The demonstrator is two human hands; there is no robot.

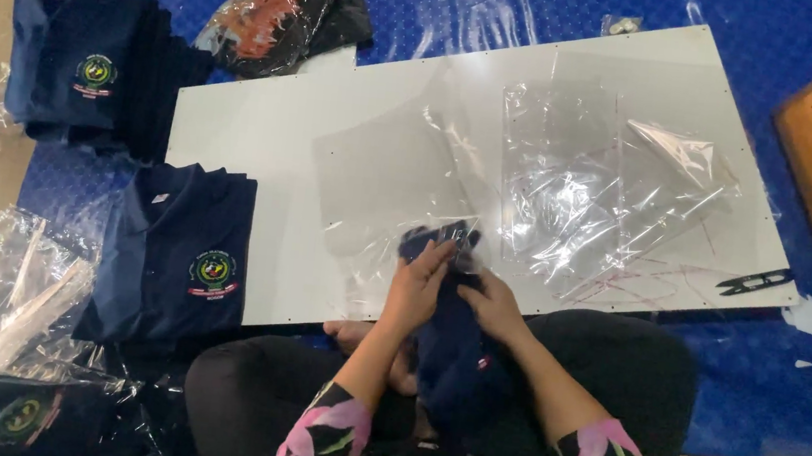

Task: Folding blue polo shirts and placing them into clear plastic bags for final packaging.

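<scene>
I sit on the floor with a folded navy shirt [453,359] on my lap. My left hand [417,288] grips its upper left side and my right hand [491,302] holds its right side. The top of the shirt [430,241] sits inside the mouth of a clear plastic bag [401,182] that lies on the white board [255,132] in front of me.
More clear bags [601,193] lie on the board's right half, with black thread snips [754,282] at its right edge. Folded navy shirts [177,254] and a taller stack [92,59] lie to the left. Bagged shirts [24,414] and crumpled plastic [12,292] sit at lower left, and a bagged dark garment [282,19] lies behind.
</scene>
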